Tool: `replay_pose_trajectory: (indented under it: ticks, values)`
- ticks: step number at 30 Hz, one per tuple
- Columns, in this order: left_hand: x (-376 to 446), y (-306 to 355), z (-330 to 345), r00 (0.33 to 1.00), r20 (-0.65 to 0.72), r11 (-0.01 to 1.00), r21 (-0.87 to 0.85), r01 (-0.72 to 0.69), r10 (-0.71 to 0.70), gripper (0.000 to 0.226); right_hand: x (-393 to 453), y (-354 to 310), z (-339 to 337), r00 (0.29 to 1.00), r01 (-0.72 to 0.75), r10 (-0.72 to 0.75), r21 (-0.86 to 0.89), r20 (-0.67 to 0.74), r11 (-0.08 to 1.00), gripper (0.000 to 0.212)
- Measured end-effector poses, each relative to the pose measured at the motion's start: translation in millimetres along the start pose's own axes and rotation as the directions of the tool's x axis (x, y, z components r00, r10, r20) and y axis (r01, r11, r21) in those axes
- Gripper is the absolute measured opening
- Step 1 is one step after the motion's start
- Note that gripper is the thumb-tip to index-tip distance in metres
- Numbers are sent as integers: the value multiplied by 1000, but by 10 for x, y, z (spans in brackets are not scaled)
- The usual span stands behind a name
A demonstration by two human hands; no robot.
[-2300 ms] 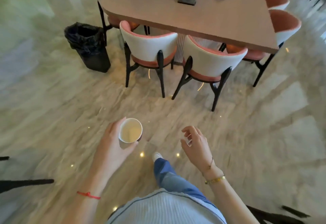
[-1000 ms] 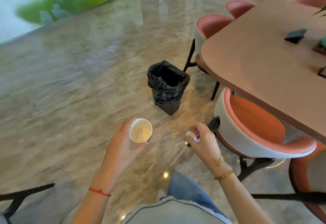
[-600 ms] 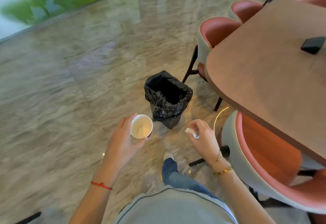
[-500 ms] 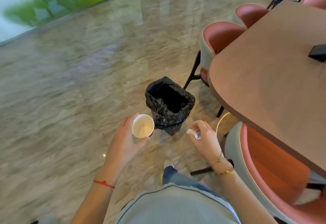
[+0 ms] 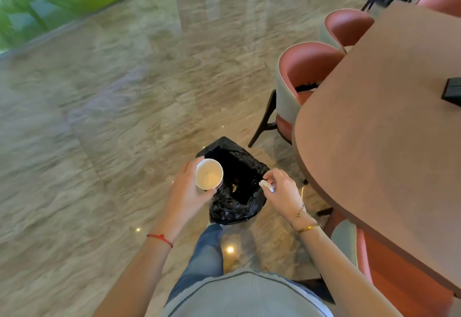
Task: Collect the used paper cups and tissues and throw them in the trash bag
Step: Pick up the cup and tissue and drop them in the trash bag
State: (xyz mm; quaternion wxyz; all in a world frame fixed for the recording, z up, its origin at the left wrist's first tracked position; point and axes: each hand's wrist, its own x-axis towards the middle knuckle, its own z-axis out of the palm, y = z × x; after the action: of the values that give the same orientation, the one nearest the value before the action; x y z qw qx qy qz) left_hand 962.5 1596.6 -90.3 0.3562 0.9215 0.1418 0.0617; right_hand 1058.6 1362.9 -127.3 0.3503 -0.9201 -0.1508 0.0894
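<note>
Polished marble floor (image 5: 112, 129) fills most of the head view, with blurred green foliage behind glass at top left. Brown wooden table (image 5: 389, 142) takes the right side, a small black object (image 5: 452, 91) near its far edge. Pink-and-white chairs are tucked along it: nearest one (image 5: 296, 84) just past the table's corner, another (image 5: 346, 27) behind it. Black trash bag (image 5: 237, 207) lines a bin standing on the floor beside the table corner, mouth open, something pale at the bottom (too dark to identify). Left hand (image 5: 185, 193), red string at the wrist, grips a white paper cup (image 5: 209, 174) from the side, fingers and thumb curled round it; cup upright, mouth toward the camera, held over the bag's left rim. Right hand (image 5: 282, 192), gold bracelets at the wrist, pinches a small crumpled tissue (image 5: 266, 185) between thumb and fingertips, over the bag's right rim. Hands are apart, bag opening between them. Jeans-clad leg (image 5: 202, 259) and a light striped shirt show at the bottom.
</note>
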Motion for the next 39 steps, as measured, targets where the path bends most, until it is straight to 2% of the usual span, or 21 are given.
replay_pose_trajectory:
  ticks: [6, 13, 19, 22, 26, 33, 39]
  values:
    - [1036, -236, 94, 987, 152, 999, 15, -49, 46, 78, 736, -10, 270, 989, -142, 143, 29, -31, 989, 12]
    - [1959, -560, 316, 941, 334, 997, 39, -72, 55, 81, 1353, 22, 630, 941, -337, 337, 25, -8, 941, 10]
    - [2357, -759, 592, 885, 465, 999, -36, -9, 25, 89, 1590, 89, 718, 887, -458, 458, -11, 54, 889, 30]
    - [2458, -822, 661, 869, 495, 999, -43, -4, 25, 88, 1589, 117, 674, 883, -468, 468, 0, 32, 884, 31]
    - [2487, -746, 601, 860, 509, 999, -32, -29, 41, 75, 1497, 130, 544, 901, -433, 433, -36, -14, 901, 33]
    - [2419, -493, 503, 864, 460, 976, -23, -217, 203, 50, 1304, 99, 258, 921, -384, 376, -78, -102, 920, 35]
    - [2251, -284, 442, 859, 410, 940, 10, -341, 307, 46, 1074, 71, -12, 933, -335, 317, -93, -171, 937, 35]
